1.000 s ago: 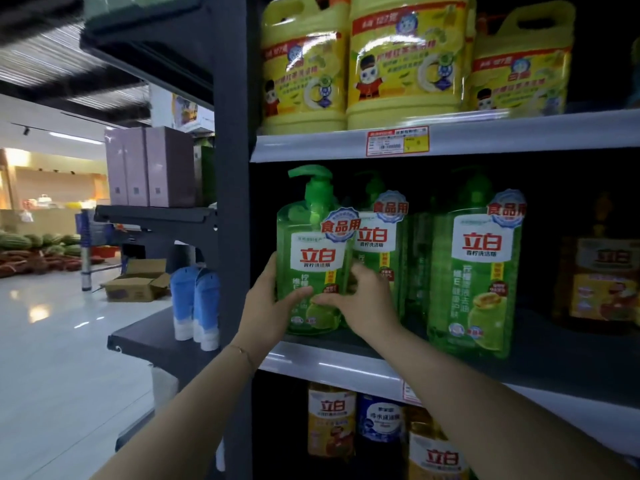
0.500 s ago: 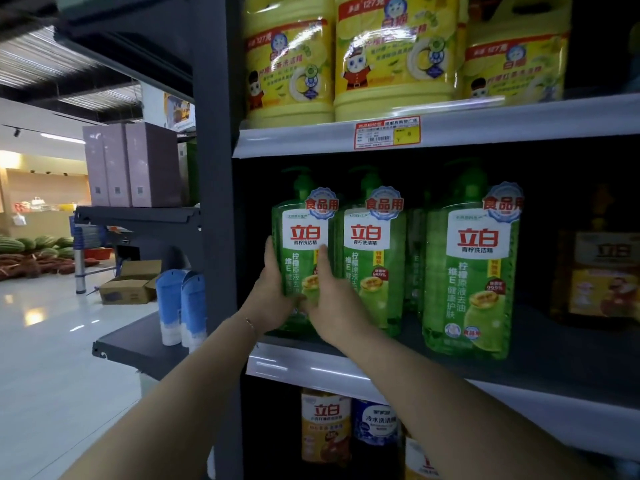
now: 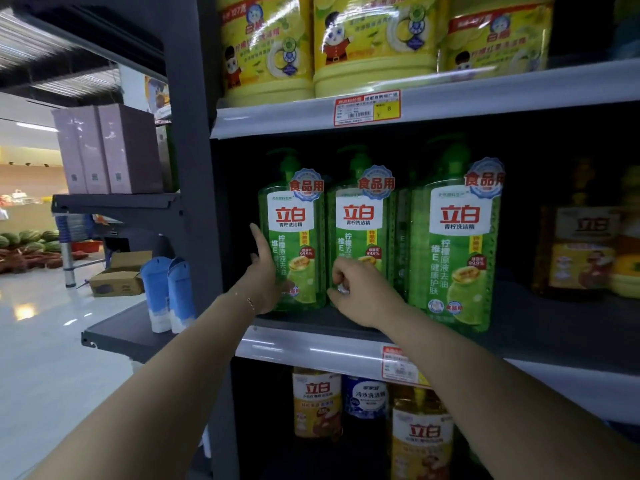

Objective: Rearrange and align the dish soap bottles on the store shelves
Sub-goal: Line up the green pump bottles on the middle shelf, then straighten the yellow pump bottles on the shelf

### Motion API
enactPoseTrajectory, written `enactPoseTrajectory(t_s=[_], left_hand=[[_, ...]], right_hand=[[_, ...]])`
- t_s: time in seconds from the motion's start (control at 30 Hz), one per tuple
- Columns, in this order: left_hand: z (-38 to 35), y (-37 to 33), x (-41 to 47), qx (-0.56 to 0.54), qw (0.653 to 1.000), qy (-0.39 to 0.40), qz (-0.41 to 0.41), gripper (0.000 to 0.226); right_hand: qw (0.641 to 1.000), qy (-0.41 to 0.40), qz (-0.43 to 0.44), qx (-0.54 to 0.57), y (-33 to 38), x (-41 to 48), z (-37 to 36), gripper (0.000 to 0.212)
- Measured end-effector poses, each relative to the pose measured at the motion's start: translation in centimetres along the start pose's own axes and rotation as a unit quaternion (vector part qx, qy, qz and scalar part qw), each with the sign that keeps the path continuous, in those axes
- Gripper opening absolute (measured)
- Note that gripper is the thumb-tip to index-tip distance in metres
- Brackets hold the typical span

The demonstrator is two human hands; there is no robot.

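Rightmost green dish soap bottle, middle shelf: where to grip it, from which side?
Take the rightmost green dish soap bottle round its body at mid-height, from the front right. It stands upright nearest the shelf edge with open space to its right; its pump sits close under the upper shelf, so a top hold looks cramped.

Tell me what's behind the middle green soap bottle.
A sliver of a second-row green bottle shows in the gap right of the middle green bottle, set further back. Straight behind it, its own body and deep shadow hide whatever is there.
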State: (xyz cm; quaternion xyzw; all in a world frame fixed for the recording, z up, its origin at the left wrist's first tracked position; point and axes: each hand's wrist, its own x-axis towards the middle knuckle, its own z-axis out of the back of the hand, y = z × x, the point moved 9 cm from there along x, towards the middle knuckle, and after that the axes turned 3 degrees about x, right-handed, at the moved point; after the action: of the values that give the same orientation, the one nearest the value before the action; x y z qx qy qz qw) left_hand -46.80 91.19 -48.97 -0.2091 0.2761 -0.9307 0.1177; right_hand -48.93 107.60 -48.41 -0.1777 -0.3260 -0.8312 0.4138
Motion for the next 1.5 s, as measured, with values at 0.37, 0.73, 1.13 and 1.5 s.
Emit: enactPoseTrajectory(t_s=[0.37,0.73,1.13,1.5], left_hand=[[-4.0,-11.1,-10.9,0.214,0.913,-0.168,-0.302,0.051],[-13.5,-28.3,-15.3,0.105,0.899,-0.022,-0.425,0.033],[-29.6,-45.9,-15.0,-0.213,0.884,0.280,-0.309,0.104],[-29.6,-48.6,-15.4,-0.352,0.838,0.290,-0.299,0.097]], right_hand=[[0.953,0.076,0.138,-0.258,3.5,-7.3,6.9,0.027],[0.923,0.078,0.018,-0.376,-5.1,-18.3,20.6,0.024],[0.855,-0.057,-0.296,-0.422,-17.6,-30.8,38.4,0.032],[0.914,-0.201,-0.344,0.081,-24.7,-32.4,38.4,0.091]])
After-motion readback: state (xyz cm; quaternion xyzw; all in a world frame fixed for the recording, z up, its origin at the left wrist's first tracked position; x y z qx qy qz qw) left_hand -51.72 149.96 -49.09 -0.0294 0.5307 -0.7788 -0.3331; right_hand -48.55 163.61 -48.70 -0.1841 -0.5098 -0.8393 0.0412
